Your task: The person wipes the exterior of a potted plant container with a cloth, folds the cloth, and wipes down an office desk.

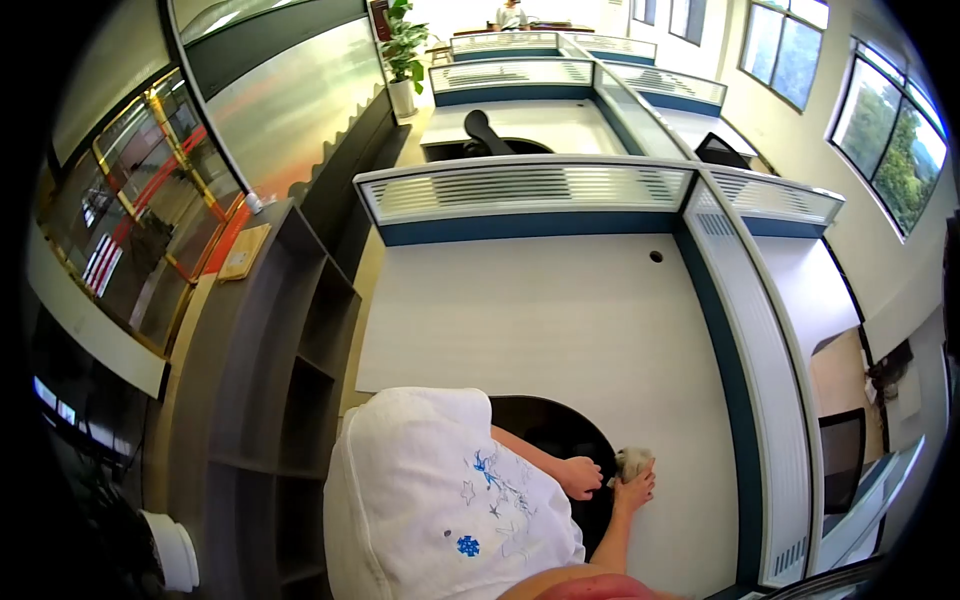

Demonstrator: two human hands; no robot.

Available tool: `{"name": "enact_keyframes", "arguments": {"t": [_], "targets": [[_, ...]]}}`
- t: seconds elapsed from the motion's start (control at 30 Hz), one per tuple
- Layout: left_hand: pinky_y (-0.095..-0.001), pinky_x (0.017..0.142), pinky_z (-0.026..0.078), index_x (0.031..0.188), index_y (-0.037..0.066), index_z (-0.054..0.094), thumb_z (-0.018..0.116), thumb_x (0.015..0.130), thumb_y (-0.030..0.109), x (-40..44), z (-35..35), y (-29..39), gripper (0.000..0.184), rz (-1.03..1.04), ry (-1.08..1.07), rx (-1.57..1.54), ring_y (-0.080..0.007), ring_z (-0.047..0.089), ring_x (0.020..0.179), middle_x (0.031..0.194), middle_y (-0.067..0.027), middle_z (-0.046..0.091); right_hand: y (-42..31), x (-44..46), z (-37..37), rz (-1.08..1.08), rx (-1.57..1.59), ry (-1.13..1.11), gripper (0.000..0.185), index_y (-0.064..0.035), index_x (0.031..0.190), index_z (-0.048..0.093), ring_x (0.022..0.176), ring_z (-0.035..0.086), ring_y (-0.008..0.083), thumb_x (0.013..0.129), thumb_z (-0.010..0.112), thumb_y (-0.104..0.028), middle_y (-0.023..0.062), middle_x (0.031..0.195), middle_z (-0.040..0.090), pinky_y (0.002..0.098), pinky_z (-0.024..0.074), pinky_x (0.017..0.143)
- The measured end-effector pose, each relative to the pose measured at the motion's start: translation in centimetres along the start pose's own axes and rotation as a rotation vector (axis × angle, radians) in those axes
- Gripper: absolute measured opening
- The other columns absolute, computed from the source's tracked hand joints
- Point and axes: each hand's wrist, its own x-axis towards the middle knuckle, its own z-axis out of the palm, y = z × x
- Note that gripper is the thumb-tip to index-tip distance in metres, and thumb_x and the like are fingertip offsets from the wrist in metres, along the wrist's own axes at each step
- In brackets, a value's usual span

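Observation:
My right hand (pixel 634 488) rests at the near right part of the white desk (pixel 540 320), its fingers closed around a small, pale, crumpled bundle that looks like a cloth (pixel 631 462). Just left of it, over the dark curved area at the desk's edge, is my left hand (pixel 580 478). Its fingers are curled in, and whatever they may hold is hidden. A white printed garment (pixel 440 480) on my body fills the lower middle of the view.
Low partitions (pixel 530 195) border the desk at the back and right. A dark open shelf unit (pixel 285 350) stands on the left, with a brown envelope (pixel 244 252) on top. Farther back are more desks, a black chair (pixel 486 132), a potted plant (pixel 403 60) and a person (pixel 511 16).

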Motion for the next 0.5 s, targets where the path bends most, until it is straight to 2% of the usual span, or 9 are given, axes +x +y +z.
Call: {"name": "enact_keyframes", "arguments": {"t": [0.1, 0.17, 0.27, 0.3, 0.33, 0.37, 0.4, 0.47, 0.5], "targets": [[-0.0482, 0.087, 0.055, 0.089, 0.007, 0.077, 0.061, 0.088, 0.034, 0.1, 1.0, -0.5, 0.032, 0.034, 0.002, -0.047, -0.0337, 0.068, 0.101, 0.1, -0.0129, 0.073, 4.1, -1.8, -1.7, 0.147, 0.016, 0.012, 0.114, -0.0217, 0.167, 0.02, 0.129, 0.057, 0.0382, 0.076, 0.088, -0.028, 0.0163, 0.146, 0.052, 0.058, 0.0508, 0.1], [-0.0492, 0.086, 0.055, 0.088, 0.006, 0.076, 0.06, 0.088, 0.034, 0.6, 0.6, -0.5, 0.032, 0.017, -0.031, -0.017, -0.0344, 0.068, 0.1, 0.099, -0.0137, 0.073, 10.6, -2.8, -1.0, 0.303, -0.007, 0.092, 0.108, -0.02, 0.168, 0.019, 0.129, 0.057, 0.0394, 0.081, 0.084, -0.031, 0.0185, 0.148, 0.051, 0.0572, 0.0517, 0.1], [-0.0488, 0.079, 0.057, 0.083, 0.006, 0.074, 0.06, 0.088, 0.033, 1.0, -0.8, 0.6, 0.031, 0.072, -0.006, 0.032, -0.0341, 0.068, 0.093, 0.092, -0.0137, 0.071, 17.8, -5.8, -4.4, 0.664, 0.109, 0.188, 0.1, -0.0158, 0.168, 0.018, 0.124, 0.061, 0.043, 0.088, 0.077, -0.033, 0.0235, 0.149, 0.049, 0.0554, 0.0537, 0.099], [-0.0479, 0.08, 0.057, 0.085, 0.006, 0.074, 0.06, 0.088, 0.034, 1.6, -1.1, 0.8, 0.031, -0.009, -0.1, -0.005, -0.0336, 0.068, 0.094, 0.093, -0.0131, 0.071, 20.2, -7.1, -4.3, 0.751, 0.093, 0.249, 0.099, -0.014, 0.167, 0.02, 0.122, 0.063, 0.044, 0.089, 0.077, -0.034, 0.025, 0.151, 0.047, 0.0552, 0.0546, 0.099], [-0.0469, 0.081, 0.057, 0.086, 0.006, 0.074, 0.06, 0.088, 0.034, 1.9, -0.8, 1.0, 0.031, -0.089, -0.198, -0.034, -0.0331, 0.067, 0.095, 0.095, -0.0125, 0.071, 21.2, -8.5, -5.1, 0.894, 0.097, 0.19, 0.101, -0.0132, 0.167, 0.018, 0.121, 0.063, 0.0447, 0.089, 0.077, -0.038, 0.0258, 0.151, 0.047, 0.0553, 0.0554, 0.098], [-0.0461, 0.082, 0.057, 0.089, 0.007, 0.074, 0.06, 0.089, 0.034, 1.8, 0.0, 0.8, 0.031, -0.079, -0.193, -0.04, -0.0323, 0.067, 0.096, 0.096, -0.0121, 0.071, 21.9, -9.4, -5.9, 1.034, 0.111, 0.139, 0.103, -0.0124, 0.167, 0.016, 0.119, 0.064, 0.0454, 0.089, 0.077, -0.042, 0.0265, 0.15, 0.046, 0.0554, 0.0561, 0.097], [-0.0453, 0.083, 0.057, 0.091, 0.007, 0.074, 0.06, 0.089, 0.034, 1.8, 0.1, 0.4, 0.03, -0.063, -0.18, -0.032, -0.0315, 0.067, 0.097, 0.098, -0.0116, 0.07, 22.6, -10.2, -5.0, 1.002, 0.158, 0.119, 0.105, -0.0115, 0.167, 0.015, 0.12, 0.063, 0.0458, 0.088, 0.076, -0.044, 0.0271, 0.149, 0.046, 0.0554, 0.0564, 0.096], [-0.0445, 0.084, 0.057, 0.094, 0.008, 0.074, 0.06, 0.09, 0.033, 1.2, -2.1, 1.4, 0.029, 0.02, -0.02, 0.03, -0.0295, 0.066, 0.099, 0.101, -0.0097, 0.07, 22.5, -9.5, -3.1, 0.99, 0.118, 0.202, 0.107, -0.0108, 0.166, 0.016, 0.122, 0.062, 0.0468, 0.086, 0.076, -0.048, 0.0281, 0.148, 0.046, 0.0553, 0.0567, 0.095], [-0.0439, 0.083, 0.057, 0.091, 0.008, 0.074, 0.061, 0.09, 0.033, 1.3, -2.0, 1.3, 0.028, 0.038, 0.006, 0.019, -0.0293, 0.066, 0.098, 0.099, -0.0091, 0.07, 20.0, -8.7, -2.0, 1.013, 0.017, 0.281, 0.108, -0.011, 0.166, 0.017, 0.122, 0.062, 0.0475, 0.085, 0.076, -0.049, 0.0286, 0.148, 0.046, 0.0551, 0.0566, 0.095]]}}
